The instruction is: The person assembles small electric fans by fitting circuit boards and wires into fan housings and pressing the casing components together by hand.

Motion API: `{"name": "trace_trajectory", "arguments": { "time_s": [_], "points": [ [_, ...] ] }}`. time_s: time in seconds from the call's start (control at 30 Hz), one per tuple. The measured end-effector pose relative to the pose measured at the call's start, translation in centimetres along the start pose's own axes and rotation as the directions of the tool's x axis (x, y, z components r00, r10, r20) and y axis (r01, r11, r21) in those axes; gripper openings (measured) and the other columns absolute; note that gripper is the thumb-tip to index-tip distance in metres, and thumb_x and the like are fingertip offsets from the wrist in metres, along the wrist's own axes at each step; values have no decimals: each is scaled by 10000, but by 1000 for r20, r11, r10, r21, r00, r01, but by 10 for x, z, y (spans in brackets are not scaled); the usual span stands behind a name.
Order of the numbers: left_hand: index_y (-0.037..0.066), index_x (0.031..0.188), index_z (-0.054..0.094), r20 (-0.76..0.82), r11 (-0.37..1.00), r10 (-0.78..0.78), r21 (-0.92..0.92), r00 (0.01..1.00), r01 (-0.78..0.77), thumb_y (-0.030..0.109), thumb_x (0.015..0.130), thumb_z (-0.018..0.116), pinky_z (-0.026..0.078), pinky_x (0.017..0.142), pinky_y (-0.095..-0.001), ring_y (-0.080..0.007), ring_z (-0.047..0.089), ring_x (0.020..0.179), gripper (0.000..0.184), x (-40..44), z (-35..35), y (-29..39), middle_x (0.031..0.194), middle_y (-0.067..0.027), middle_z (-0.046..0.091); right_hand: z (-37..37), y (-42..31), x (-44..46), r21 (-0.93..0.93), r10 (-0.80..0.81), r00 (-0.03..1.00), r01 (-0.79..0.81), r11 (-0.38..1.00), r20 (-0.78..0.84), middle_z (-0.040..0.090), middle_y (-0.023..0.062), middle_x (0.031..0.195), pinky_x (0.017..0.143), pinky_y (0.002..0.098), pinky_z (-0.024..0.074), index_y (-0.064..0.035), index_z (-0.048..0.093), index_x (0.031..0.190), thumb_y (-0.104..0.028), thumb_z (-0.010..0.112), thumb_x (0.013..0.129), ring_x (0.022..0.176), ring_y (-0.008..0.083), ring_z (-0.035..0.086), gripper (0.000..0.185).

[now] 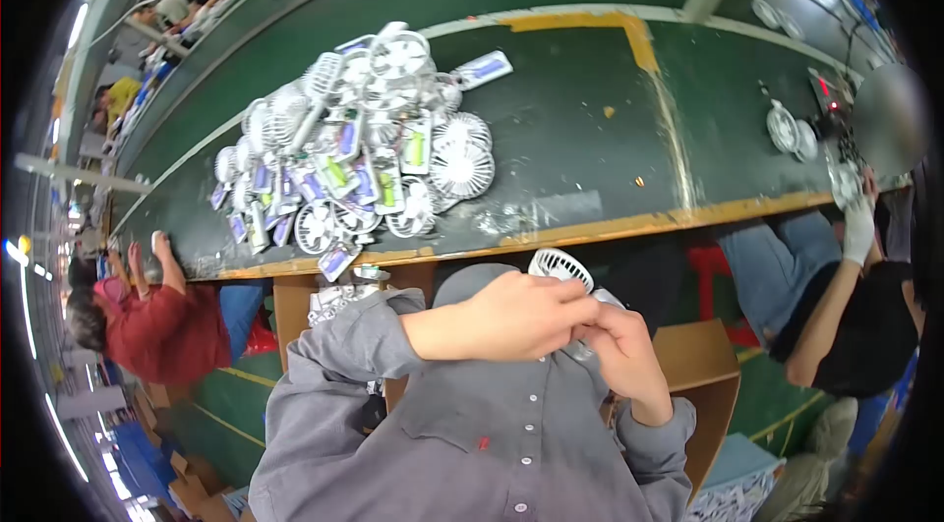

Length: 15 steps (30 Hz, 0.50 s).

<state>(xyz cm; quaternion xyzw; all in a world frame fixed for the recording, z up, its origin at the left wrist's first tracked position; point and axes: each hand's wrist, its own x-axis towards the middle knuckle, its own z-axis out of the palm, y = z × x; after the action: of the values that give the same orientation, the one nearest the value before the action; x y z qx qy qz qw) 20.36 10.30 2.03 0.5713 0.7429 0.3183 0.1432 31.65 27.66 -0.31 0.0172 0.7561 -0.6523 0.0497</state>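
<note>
Forearms (438,333) bent inward before the grey cloth shirt (590,453); left hand (521,316) reaches across, back up, right hand (626,355) angles up to meet it. Fingers on both curled closed around white fan (560,266), just off the near edge of the table (560,119); exact pinch points hidden. Fan head: plastic, rounded, slotted. Similar fans (462,168) heaped on the dark green, scuffed tabletop.
</note>
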Motion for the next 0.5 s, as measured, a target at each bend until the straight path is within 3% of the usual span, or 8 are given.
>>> {"name": "trace_trajectory", "arguments": {
  "time_s": [0.13, 0.23, 0.33, 0.4, 0.43, 0.5],
  "points": [
    [107, 903, 559, -98, 971, 155, 197, 983, -133, 132, 754, 692, 502, 509, -316, -188, 623, 739, 201, -10, -4, -2, 856, -13, 583, 11, 3, 3, 389, 171, 980, -198, 900, 103, 623, 33, 745, 532, 212, 431, 12, 614, 885, -61, 534, 964, 618, 64, 600, 134],
    [100, 831, 557, -181, 966, 215, 185, 960, -181, 116, 730, 705, 496, 497, -304, -170, 604, 709, 181, -17, -9, -1, 849, -13, 593, 13, 1, -1, 487, 180, 960, -264, 832, 213, 622, 16, 751, 516, 207, 438, 11, 618, 912, -82, 541, 975, 590, 73, 606, 136],
    [89, 804, 551, -222, 982, 182, 96, 958, -164, 112, 724, 706, 488, 495, -296, -167, 599, 694, 176, -25, -1, 3, 825, -17, 591, 18, -7, -11, 412, 246, 959, -284, 866, 143, 642, 33, 715, 508, 222, 445, 25, 634, 907, -69, 548, 964, 575, 78, 610, 140],
    [80, 793, 544, -239, 987, 161, 23, 958, -160, 112, 729, 701, 480, 492, -290, -168, 590, 676, 173, -25, 6, 5, 792, -22, 575, 17, -18, -20, 125, 167, 984, -173, 977, 59, 656, 54, 686, 501, 225, 445, 34, 654, 915, -68, 561, 957, 571, 82, 617, 145],
    [78, 793, 542, -172, 981, 184, 90, 968, -170, 109, 735, 696, 478, 489, -297, -170, 586, 670, 168, -26, 7, 10, 777, -25, 565, 17, -22, -26, -27, 123, 992, -123, 992, 25, 663, 64, 672, 498, 226, 445, 38, 665, 919, -68, 567, 953, 570, 84, 621, 148],
    [74, 792, 537, -25, 956, 228, 197, 973, -219, 105, 745, 685, 475, 484, -310, -174, 579, 657, 158, -27, 4, 27, 747, -29, 547, 13, -23, -40, 113, 175, 981, -184, 976, 83, 666, 76, 640, 485, 229, 437, 41, 686, 924, -73, 585, 943, 553, 89, 622, 154]
  ]
}}
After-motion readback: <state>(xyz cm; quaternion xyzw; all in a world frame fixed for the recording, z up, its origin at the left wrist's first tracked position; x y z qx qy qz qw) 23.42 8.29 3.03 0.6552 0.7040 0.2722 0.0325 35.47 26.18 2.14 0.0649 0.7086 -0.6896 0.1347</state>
